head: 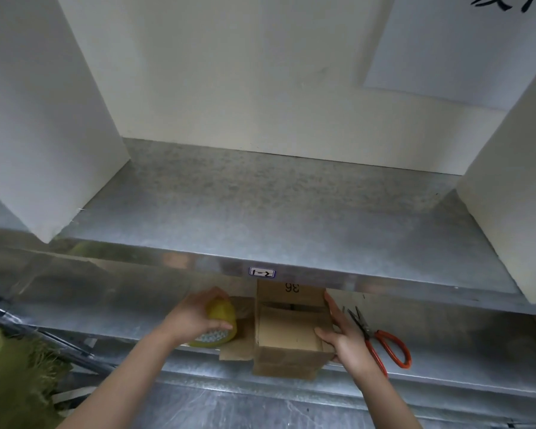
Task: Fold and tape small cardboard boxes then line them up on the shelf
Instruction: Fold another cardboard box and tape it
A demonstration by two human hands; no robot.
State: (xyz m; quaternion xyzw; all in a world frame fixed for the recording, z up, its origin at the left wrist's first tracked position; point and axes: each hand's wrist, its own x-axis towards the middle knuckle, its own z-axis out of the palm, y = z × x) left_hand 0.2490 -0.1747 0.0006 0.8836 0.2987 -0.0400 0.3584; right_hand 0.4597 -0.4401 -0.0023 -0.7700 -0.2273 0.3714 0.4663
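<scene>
A small brown cardboard box (288, 332) stands on the lower metal shelf (446, 348), its top flaps folded in, with "36" printed on the far flap. My right hand (344, 339) holds its right side, thumb hooked over the top edge. My left hand (195, 317) grips a yellow tape roll (220, 323) just left of the box, over a flat piece of cardboard (235, 351). The upper metal shelf (260, 212) lies above, bare in the middle.
Orange-handled scissors (381, 342) lie on the lower shelf right of the box. White foam blocks stand at the left (44, 119) and right (514, 181) of the upper shelf. A label "1-2" (262, 272) sits on its front edge. Green fabric (13, 376) is at lower left.
</scene>
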